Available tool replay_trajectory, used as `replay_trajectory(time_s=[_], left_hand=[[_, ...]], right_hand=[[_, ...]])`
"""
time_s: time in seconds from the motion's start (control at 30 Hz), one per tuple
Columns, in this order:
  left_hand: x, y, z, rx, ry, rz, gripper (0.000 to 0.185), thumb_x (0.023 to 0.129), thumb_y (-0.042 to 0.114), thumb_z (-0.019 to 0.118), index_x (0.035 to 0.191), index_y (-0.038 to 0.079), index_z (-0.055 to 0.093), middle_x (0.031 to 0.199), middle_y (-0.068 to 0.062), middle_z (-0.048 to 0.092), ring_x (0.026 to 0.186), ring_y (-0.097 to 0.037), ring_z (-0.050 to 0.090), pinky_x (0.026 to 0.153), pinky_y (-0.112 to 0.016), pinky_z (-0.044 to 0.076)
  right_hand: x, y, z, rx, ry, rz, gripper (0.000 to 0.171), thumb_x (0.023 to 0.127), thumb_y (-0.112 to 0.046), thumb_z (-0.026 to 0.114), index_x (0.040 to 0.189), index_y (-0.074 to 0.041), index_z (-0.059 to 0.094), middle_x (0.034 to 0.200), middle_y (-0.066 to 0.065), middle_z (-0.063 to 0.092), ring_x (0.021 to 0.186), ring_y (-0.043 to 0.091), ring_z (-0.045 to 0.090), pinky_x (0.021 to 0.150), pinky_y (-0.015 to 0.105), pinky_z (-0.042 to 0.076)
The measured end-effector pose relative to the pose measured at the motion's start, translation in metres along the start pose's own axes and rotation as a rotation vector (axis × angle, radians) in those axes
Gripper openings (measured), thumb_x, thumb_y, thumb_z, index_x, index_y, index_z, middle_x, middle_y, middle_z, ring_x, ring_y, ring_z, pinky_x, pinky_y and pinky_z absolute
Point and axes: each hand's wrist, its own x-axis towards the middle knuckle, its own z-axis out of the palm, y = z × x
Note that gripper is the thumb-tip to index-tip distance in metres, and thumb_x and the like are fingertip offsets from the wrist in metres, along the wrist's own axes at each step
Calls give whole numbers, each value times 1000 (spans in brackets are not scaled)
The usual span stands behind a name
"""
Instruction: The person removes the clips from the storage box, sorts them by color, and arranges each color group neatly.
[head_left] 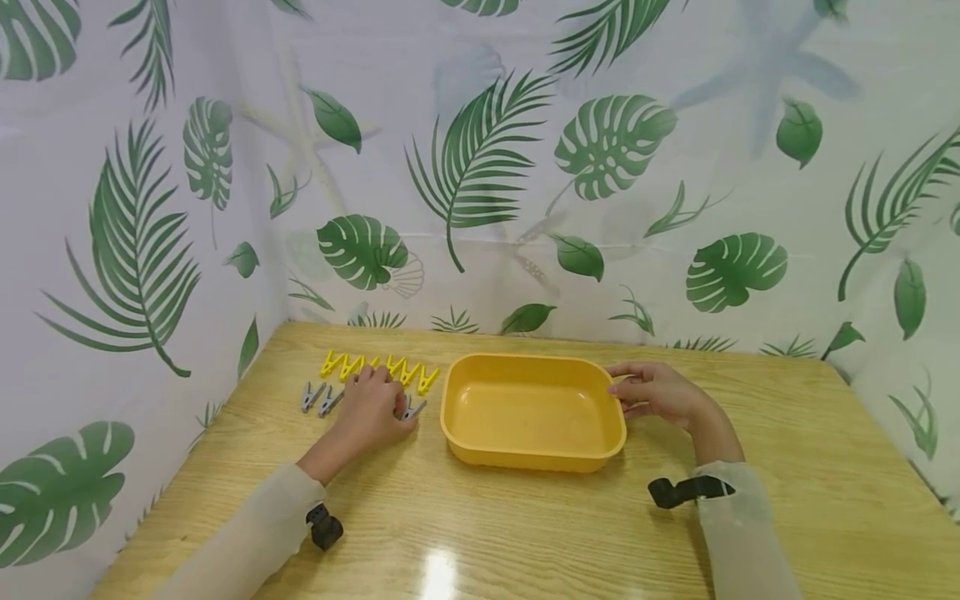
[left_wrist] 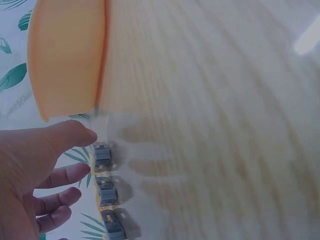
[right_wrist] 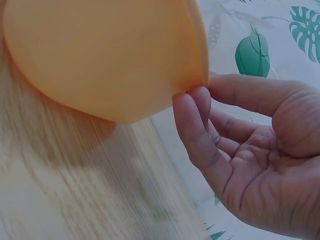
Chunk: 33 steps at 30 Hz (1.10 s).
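Observation:
A yellow plastic basin point(head_left: 532, 461) stands on the table, nothing inside it. My right hand point(head_left: 663, 396) grips its right end, with thumb and fingertips at the rim in the right wrist view. To the basin's left, my left hand point(head_left: 371, 412) hovers over a row of grey clothespins point(head_left: 309, 397), hiding part of that row. The left wrist view shows its thumb and fingers spread apart beside a grey clothespin point(left_wrist: 102, 157), with nothing pinched between them. Behind the grey row is a row of yellow clothespins point(head_left: 427, 381), just past my left fingertips.
The wooden table point(head_left: 525, 533) reaches back to a leaf-printed cloth wall point(head_left: 487, 283), which also rises along the left and right sides. Black wrist bands point(head_left: 326, 527) sit over both sleeves.

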Motion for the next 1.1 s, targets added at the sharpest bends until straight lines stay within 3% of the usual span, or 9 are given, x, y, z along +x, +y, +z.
replay_trajectory(time_s=[0.27,0.5,0.67,0.9,1.0,1.1], left_hand=[[10,4,-12,-53,90,-11,27,86,36,80,76,13,69,95,-9,58,94,-31,48,84,-50,36],[19,8,-24,-95,141,-8,26,89,34,78,84,10,71,97,-10,60,96,-33,49,88,-52,37],[27,15,-34,-158,139,-38,27,93,36,73,93,9,71,109,-12,64,103,-33,50,93,-53,38],[42,31,-37,-267,217,-15,23,96,32,69,101,10,70,110,-13,66,108,-36,53,95,-56,40],[49,41,-35,-333,239,-4,26,97,32,68,110,10,69,110,-12,65,109,-36,53,96,-56,39],[56,52,-34,-394,247,6,34,98,32,66,124,10,66,113,-13,64,108,-35,53,97,-56,39]], right_hand=[[-4,5,-5,-10,-2,-19,60,101,-21,64,147,10,41,97,-1,73,85,16,67,82,33,61],[-7,8,-6,-18,16,-8,59,100,-22,65,146,8,43,96,-1,73,85,16,67,83,35,61],[-9,6,-3,-36,26,-12,57,101,-18,64,146,10,43,95,1,74,84,16,68,83,37,61],[-10,1,-4,-87,53,-17,58,100,-21,64,145,10,44,105,11,74,85,20,71,86,42,60],[-12,-5,-7,-136,107,-38,56,102,-23,63,144,9,46,117,21,70,92,21,72,88,44,60],[-16,-17,-7,-224,226,-108,53,104,-25,60,143,8,48,125,28,65,100,24,69,88,40,60]])
